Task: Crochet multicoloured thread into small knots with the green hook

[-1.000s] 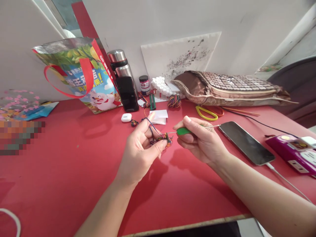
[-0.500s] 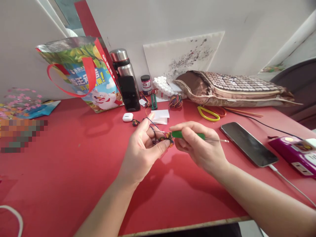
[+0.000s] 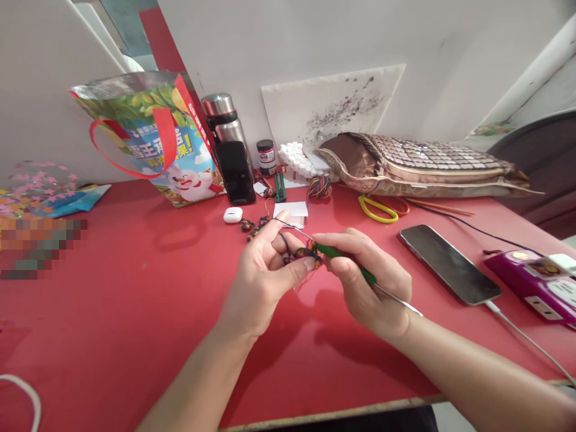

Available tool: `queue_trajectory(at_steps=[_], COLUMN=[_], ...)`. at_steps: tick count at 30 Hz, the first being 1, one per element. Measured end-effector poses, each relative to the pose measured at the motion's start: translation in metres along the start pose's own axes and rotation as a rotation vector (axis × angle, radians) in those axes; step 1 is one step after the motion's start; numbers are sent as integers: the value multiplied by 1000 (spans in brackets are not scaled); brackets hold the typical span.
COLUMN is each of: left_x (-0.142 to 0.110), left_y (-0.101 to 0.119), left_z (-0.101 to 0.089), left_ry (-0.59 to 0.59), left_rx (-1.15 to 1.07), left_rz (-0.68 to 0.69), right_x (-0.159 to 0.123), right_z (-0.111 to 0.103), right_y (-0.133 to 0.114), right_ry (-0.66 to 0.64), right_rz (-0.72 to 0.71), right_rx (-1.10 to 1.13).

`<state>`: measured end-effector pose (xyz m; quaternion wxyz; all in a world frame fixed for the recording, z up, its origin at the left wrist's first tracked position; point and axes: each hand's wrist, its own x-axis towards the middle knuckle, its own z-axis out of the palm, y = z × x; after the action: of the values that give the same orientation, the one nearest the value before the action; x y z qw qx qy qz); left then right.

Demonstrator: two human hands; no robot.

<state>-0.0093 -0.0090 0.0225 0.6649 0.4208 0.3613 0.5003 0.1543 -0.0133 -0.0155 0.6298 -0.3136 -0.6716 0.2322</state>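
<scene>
Between thumb and fingers, my left hand [image 3: 265,270] pinches a small multicoloured crochet piece [image 3: 306,255]. A strand of dark yarn [image 3: 288,224] runs from the raised left index finger to the hook's tip. My right hand [image 3: 375,282] grips a crochet hook [image 3: 369,274] by its green handle; the metal shaft's rear end sticks out past the palm. The hook's front end is at the upper edge of the crochet piece, partly hidden by fingers. More multicoloured crochet [image 3: 258,228] lies on the table just behind my left hand.
Behind my hands are folded white paper [image 3: 290,210], a yarn ball [image 3: 319,186], a white earbud case [image 3: 233,215] and an upright phone [image 3: 234,173]. Yellow-handled scissors [image 3: 378,210], a charging phone [image 3: 450,264] and a purple power strip [image 3: 531,288] lie right. A shopping bag [image 3: 153,144] stands left.
My right hand has turned the hook: its rear end now points lower and its front end slants up to the left. The crochet piece has shifted slightly right. More crochet shows behind my left hand.
</scene>
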Motion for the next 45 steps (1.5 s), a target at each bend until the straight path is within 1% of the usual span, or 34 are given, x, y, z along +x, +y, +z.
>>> queue_trajectory(at_steps=[5, 8, 11, 13, 15, 20, 24, 29, 33, 36, 40, 45], left_x=[0, 0, -1, -2, -2, -3, -3, -6, -8, -7, -7, -7], left_y=[3, 3, 2, 3, 3, 6, 8, 8, 8, 7, 5, 6], left_z=[-1, -2, -2, -1, 0, -1, -2, 0, 1, 0, 0, 1], left_ry=[1, 17, 36, 32, 25, 27, -4, -70, -78, -87, -104, -86], left_rx=[-8, 13, 17, 9, 5, 3, 55, 171, 238, 251, 246, 293], left_rz=[-28, -27, -28, -34, -50, -78, -76, -72, -109, -116, -111, -118], right_x=[-4, -7, -8, -6, -2, 12, 20, 29, 35, 38, 39, 41], right_z=[3, 4, 4, 5, 6, 8, 3, -10, -21, -27, -31, -33], right_y=[2, 5, 5, 2, -1, -5, 1, 13, 15, 15, 14, 9], right_ry=[61, 70, 76, 83, 93, 103, 49, -58, -111, -110, -76, -64], right_rz=[252, 319, 339, 377, 459, 681, 781, 803, 769, 750, 725, 688], right_rx=[191, 287, 309, 330, 399, 678, 743, 692, 615, 577, 553, 493])
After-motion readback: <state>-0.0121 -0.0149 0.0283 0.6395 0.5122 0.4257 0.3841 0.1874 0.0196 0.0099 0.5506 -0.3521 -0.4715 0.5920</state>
